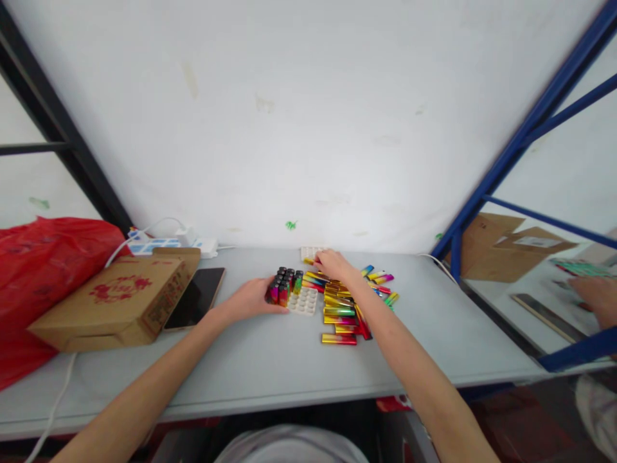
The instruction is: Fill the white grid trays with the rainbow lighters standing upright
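Observation:
My left hand [255, 299] curls around the left side of a white tray [304, 305] with round holes. Several colourful, black-topped lighters [283, 289] stand upright in the tray's left part; its right part shows bare holes. To the right lies a loose pile of shiny metallic lighter-like pieces [339, 311] in gold, red, green and purple. My right hand [333, 263] reaches over the far side of this pile, fingers closed at a small yellow piece [308, 260]. Behind that piece is a second white holed tray [311, 252], partly covered by the hand.
At left are a cardboard box [113, 302], a red plastic bag [53, 276], a dark tablet-like device [196, 297] and a power strip [166, 244]. A blue metal frame [511, 148] borders the right side. Beyond it, another person's hand [598, 297] shows near a cardboard box [511, 247].

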{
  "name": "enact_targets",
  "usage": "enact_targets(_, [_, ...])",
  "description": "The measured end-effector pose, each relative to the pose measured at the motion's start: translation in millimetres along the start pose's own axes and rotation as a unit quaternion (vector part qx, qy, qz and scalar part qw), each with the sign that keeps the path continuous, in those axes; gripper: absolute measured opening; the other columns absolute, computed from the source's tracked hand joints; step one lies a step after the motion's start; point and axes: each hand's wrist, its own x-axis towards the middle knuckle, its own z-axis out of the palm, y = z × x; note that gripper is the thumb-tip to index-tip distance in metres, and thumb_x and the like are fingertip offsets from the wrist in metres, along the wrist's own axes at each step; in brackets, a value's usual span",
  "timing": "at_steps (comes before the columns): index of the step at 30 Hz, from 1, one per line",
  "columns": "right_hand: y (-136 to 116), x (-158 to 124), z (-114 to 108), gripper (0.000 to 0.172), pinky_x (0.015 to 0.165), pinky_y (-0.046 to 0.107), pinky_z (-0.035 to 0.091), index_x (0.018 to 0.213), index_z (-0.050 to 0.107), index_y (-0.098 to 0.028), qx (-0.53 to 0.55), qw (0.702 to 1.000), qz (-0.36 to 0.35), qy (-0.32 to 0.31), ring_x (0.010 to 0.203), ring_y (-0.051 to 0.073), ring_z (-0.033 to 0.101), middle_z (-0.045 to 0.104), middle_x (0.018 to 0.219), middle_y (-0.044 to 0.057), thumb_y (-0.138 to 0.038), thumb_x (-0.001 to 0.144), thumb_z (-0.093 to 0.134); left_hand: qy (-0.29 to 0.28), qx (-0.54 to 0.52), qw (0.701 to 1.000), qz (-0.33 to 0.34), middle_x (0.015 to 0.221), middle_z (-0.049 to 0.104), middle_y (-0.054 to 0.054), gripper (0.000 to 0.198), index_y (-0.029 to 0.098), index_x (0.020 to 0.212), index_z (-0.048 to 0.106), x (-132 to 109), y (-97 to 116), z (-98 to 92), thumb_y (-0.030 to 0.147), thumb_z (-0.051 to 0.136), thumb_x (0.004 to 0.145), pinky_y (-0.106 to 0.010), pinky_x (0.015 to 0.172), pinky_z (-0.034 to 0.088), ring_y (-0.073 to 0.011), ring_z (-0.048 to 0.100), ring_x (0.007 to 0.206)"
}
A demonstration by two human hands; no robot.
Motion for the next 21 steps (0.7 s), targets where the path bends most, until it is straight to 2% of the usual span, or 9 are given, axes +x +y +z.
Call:
enact_targets(2, [3.2,-6.4,-6.7,0.029,0.086,0.031,0.046,0.123,0.065,-0.017,0.043,0.998,0.008,0.044,0.099,0.023,0.069,0.076,0.108,0.013,-0.032,0.110,0.044,-0.002,-0.001,1.000,-0.002,0.098,0.077,-0.008,0.072,0.020,0.111,0.068,0.0,0.3,0.0,0.077,0.074,0.067,-0.033,0.071,0.050,-0.0306,0.071,0.085])
enact_targets(4, [6.5,-15.9,-13.1,0.031,0.080,0.028,0.045,0.123,0.065,-0.018,0.127,0.984,0.005,0.123,0.085,0.019,0.068,0.077,0.095,0.007,-0.035,0.110,0.043,-0.005,-0.004,1.000,0.006,0.098,0.077,-0.009,0.071,0.020,0.111,0.068,0.6,0.3,0.2,0.077,0.073,0.068,-0.033,0.072,0.050,-0.0309,0.071,0.086])
enact_targets(7, [8.7,-31.4,-15.9,0.032,0.070,0.026,0.043,0.115,0.071,-0.020,0.279,0.932,-0.007,0.233,0.071,0.017,0.061,0.071,0.083,0.001,-0.045,0.103,0.055,-0.004,-0.005,1.000,0.009,0.100,0.077,-0.011,0.072,0.019,0.110,0.067,1.7,-0.1,0.7,0.077,0.074,0.068,-0.035,0.072,0.050,-0.0321,0.071,0.086])
enact_targets(9, [7.7,-39.5,-10.4,0.037,0.063,0.026,0.041,0.108,0.072,-0.020,0.372,0.889,0.009,0.266,0.065,0.016,0.054,0.066,0.075,-0.001,-0.053,0.095,0.063,0.000,-0.006,1.000,0.005,0.101,0.077,-0.013,0.072,0.019,0.110,0.067,1.9,-0.2,0.6,0.076,0.075,0.067,-0.035,0.071,0.050,-0.0328,0.071,0.086])
enact_targets(11, [4.4,-44.9,-0.2,0.042,0.059,0.026,0.039,0.092,0.070,-0.019,0.437,0.851,0.046,0.288,0.062,0.015,0.049,0.059,0.068,-0.002,-0.060,0.089,0.067,-0.002,-0.006,1.000,0.004,0.102,0.077,-0.013,0.073,0.019,0.111,0.066,1.4,0.3,0.0,0.076,0.074,0.067,-0.035,0.071,0.050,-0.0328,0.071,0.086])
enact_targets(14, [-5.5,-49.7,15.0,0.050,0.058,0.027,0.041,0.077,0.061,-0.021,0.497,0.819,0.086,0.273,0.061,0.016,0.051,0.056,0.064,-0.002,-0.070,0.089,0.060,-0.009,-0.001,1.000,0.001,0.102,0.077,-0.012,0.076,0.018,0.112,0.065,0.0,1.5,-1.7,0.079,0.072,0.068,-0.036,0.073,0.050,-0.0317,0.071,0.086])
enact_targets(17, [-20.0,-53.4,19.7,0.050,0.054,0.028,0.045,0.086,0.056,-0.023,0.584,0.786,0.070,0.192,0.056,0.015,0.057,0.061,0.069,-0.002,-0.074,0.090,0.057,-0.008,-0.002,1.000,0.004,0.102,0.077,-0.010,0.077,0.018,0.113,0.065,-1.0,2.2,-2.7,0.079,0.072,0.067,-0.035,0.074,0.050,-0.0308,0.071,0.086])
enact_targets(19, [-29.3,-55.5,16.1,0.049,0.048,0.025,0.042,0.094,0.055,-0.025,0.635,0.757,0.043,0.146,0.047,0.012,0.052,0.060,0.070,-0.005,-0.073,0.089,0.059,-0.008,-0.006,1.000,0.006,0.101,0.077,-0.009,0.076,0.019,0.113,0.066,-1.1,2.5,-2.9,0.079,0.073,0.067,-0.033,0.074,0.050,-0.0298,0.071,0.085])
enact_targets(21, [-36.1,-56.9,9.9,0.048,0.042,0.022,0.033,0.098,0.055,-0.026,0.669,0.733,0.033,0.116,0.041,0.008,0.039,0.051,0.065,-0.009,-0.071,0.087,0.063,-0.009,-0.009,1.000,0.004,0.101,0.077,-0.008,0.076,0.020,0.113,0.066,-0.9,2.8,-2.8,0.079,0.074,0.067,-0.033,0.074,0.049,-0.0291,0.070,0.086])
